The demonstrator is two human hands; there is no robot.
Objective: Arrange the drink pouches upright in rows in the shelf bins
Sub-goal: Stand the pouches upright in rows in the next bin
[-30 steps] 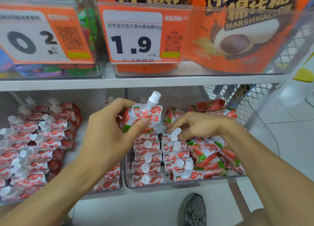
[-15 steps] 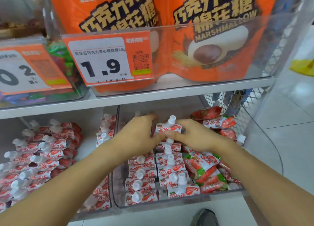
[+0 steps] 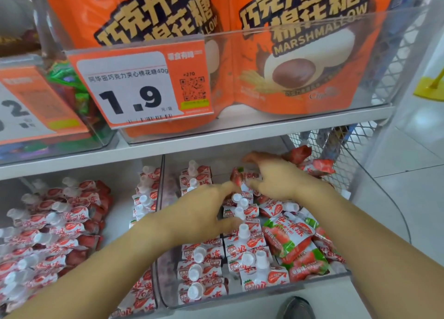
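Red-and-white strawberry drink pouches with white caps stand in two rows (image 3: 242, 244) in a clear bin (image 3: 240, 297) on the lower shelf. Loose pouches (image 3: 295, 242) lie flat in a heap on the bin's right side. My left hand (image 3: 201, 213) rests over the left row, fingers straight, with its fingertips by the caps of the second row. My right hand (image 3: 281, 179) is spread at the back of the bin. Its fingers touch a tilted pouch (image 3: 239, 177) at the far end of the second row. The hands are blurred.
A second bin on the left holds many pouches (image 3: 60, 222) lying in slanted rows. The upper shelf's edge (image 3: 216, 136) hangs close above my hands, with marshmallow bags (image 3: 300, 54) and a 1.9 price tag (image 3: 134, 88). Wire mesh (image 3: 336, 150) closes the right side. A shoe (image 3: 295, 309) shows below.
One second ago my left hand held a pouch up above the bin. Both hands brought it down to the back of the second row, and the left hand has since let go.
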